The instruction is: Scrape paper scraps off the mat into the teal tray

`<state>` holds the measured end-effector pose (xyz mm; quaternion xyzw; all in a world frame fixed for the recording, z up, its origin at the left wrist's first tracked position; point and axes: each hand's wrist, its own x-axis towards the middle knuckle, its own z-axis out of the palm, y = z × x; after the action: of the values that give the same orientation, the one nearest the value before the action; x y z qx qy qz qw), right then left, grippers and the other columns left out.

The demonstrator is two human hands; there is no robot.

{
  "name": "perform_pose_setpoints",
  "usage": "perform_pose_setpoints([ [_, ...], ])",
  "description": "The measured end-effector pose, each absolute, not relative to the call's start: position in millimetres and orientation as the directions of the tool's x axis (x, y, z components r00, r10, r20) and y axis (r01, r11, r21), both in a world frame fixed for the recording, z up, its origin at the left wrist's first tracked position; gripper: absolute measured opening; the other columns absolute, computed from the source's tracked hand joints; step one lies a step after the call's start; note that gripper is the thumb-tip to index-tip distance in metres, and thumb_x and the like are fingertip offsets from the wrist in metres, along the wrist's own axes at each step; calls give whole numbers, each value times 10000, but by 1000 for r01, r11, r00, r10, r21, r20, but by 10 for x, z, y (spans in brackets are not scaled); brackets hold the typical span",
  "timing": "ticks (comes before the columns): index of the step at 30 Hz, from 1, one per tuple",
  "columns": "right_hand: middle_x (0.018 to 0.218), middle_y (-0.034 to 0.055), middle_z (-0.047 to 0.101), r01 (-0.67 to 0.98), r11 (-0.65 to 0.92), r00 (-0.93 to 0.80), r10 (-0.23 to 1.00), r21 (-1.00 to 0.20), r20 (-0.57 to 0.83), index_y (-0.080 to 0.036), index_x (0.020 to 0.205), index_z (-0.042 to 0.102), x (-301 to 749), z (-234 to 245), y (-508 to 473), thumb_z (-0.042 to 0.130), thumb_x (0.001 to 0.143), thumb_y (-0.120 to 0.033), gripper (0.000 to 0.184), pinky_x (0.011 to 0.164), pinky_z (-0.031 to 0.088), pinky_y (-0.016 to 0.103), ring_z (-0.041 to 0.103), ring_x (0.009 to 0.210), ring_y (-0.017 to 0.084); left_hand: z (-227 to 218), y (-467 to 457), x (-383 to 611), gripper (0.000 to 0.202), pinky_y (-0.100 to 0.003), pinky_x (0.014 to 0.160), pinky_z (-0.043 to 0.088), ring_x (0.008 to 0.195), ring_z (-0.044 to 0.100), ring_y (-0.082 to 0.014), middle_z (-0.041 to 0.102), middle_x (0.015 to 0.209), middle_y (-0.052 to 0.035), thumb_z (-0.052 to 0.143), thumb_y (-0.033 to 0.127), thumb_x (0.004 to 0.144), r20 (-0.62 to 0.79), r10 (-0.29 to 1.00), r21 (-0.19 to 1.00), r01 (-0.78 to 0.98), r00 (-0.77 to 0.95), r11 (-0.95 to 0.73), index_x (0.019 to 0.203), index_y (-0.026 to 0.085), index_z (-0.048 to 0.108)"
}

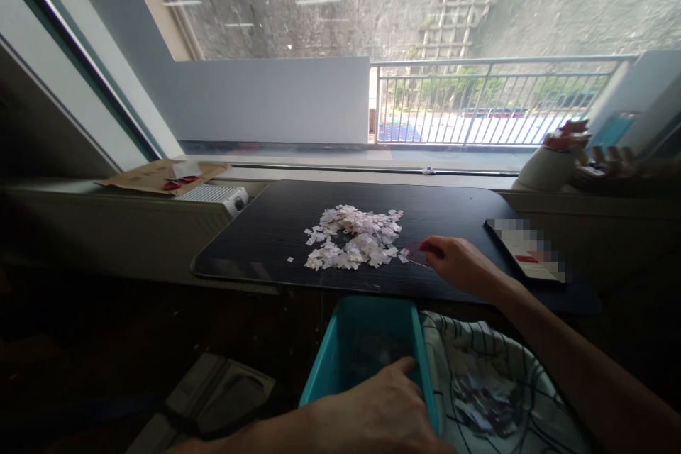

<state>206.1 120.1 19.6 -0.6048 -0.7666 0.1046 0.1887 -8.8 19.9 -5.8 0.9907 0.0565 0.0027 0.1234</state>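
A heap of small white paper squares lies on a dark table. My right hand rests on the table just right of the heap, fingers pinched on a small clear bag. My left hand grips the right rim of a teal plastic bin held below the table's near edge. The bin's inside is dim; it seems to hold some small pieces.
A checked cloth with loose scraps lies right of the bin. A flat card or booklet sits on the table's right. Cardboard and a white device stand at the left; a white pot is on the sill.
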Motion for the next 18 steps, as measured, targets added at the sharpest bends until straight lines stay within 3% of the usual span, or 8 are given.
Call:
perform_pose_setpoints([
  [4,860,86,750,914,215,-164,971,-343,172,-175,977,717,2092,223,1211,466,895,-242,273,641,414,260,667,754,200,-39,206,-82,219,-372,909,361,511,485,-171,403,465,78,780,323,777,16,96,299,86,995,-950,753,224,586],
  [10,806,73,745,914,213,-175,975,-345,137,-176,911,729,2169,259,1192,477,863,-222,260,607,405,256,651,704,192,-46,221,-98,226,-381,951,360,534,507,-166,429,479,82,802,315,754,11,116,323,106,993,-940,757,226,594],
  [18,795,55,734,875,266,-227,963,-404,143,-185,926,729,2082,289,1132,477,870,-250,266,597,391,257,625,675,174,190,252,-141,174,-324,910,390,655,599,-186,577,601,42,768,320,738,-46,278,371,274,960,-887,772,220,629],
])
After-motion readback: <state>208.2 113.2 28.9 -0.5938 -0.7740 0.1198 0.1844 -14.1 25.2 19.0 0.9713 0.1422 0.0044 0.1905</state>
